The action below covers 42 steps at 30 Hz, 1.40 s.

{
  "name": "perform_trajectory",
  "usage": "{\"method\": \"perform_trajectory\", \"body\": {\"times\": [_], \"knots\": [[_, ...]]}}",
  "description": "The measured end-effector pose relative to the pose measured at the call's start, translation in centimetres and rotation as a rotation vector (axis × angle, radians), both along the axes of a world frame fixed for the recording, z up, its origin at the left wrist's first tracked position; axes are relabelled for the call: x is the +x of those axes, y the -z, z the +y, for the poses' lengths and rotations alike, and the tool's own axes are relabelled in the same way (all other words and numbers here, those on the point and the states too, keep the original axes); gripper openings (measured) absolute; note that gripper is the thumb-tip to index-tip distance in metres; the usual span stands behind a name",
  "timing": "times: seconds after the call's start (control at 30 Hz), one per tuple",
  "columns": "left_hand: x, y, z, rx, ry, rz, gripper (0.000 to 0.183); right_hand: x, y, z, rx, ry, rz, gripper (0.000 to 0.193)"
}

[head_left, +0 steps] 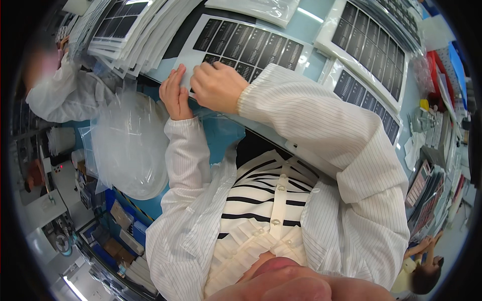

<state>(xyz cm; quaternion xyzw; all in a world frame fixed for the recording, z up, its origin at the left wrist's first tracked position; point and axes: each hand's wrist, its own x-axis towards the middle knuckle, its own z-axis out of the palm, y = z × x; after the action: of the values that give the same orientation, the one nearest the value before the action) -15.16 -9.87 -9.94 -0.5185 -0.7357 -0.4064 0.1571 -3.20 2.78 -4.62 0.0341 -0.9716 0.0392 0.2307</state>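
Note:
A white sheet [187, 54] printed with rows of black labels lies on the table in front of me. At its near left corner, my left hand [175, 94] stands on edge with its fingers stretched out, touching the sheet's border. Close beside it, my right hand [217, 86] bends over the same corner with its fingers curled in toward the palm. Its fingertips are partly hidden, and whatever they pinch is too small to make out. My right forearm covers the near right part of the sheet.
A tall stack of sheets in plastic sleeves [150, 42] stands to the left. More label-sheet stacks [369, 45] lie to the right, with a clear bag pack [261, 9] at the back. A large clear plastic bag [131, 145] hangs below left. Another person's sleeve [68, 95] shows farther left.

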Motion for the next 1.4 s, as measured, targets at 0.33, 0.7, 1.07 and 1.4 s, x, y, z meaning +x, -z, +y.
{"method": "perform_trajectory", "body": {"times": [0.33,0.7,1.07,1.4], "knots": [[0.0,-0.3,0.1,0.046,0.015,0.04,0.04,1.1,-4.7,2.2,-0.102,0.025,0.202,0.01],[1.2,-5.8,0.0,-0.08,0.072,0.004,0.032,25.6,-13.4,2.3,-0.643,0.27,0.065,0.01],[15.9,-8.9,7.3,-0.337,0.525,-0.126,0.009,26.4,-4.5,-2.0,-0.222,0.382,0.33,0.022],[17.5,-8.1,8.3,-0.462,0.577,-0.118,0.008,26.1,-3.8,-1.9,-0.272,0.427,0.339,0.022]]}}
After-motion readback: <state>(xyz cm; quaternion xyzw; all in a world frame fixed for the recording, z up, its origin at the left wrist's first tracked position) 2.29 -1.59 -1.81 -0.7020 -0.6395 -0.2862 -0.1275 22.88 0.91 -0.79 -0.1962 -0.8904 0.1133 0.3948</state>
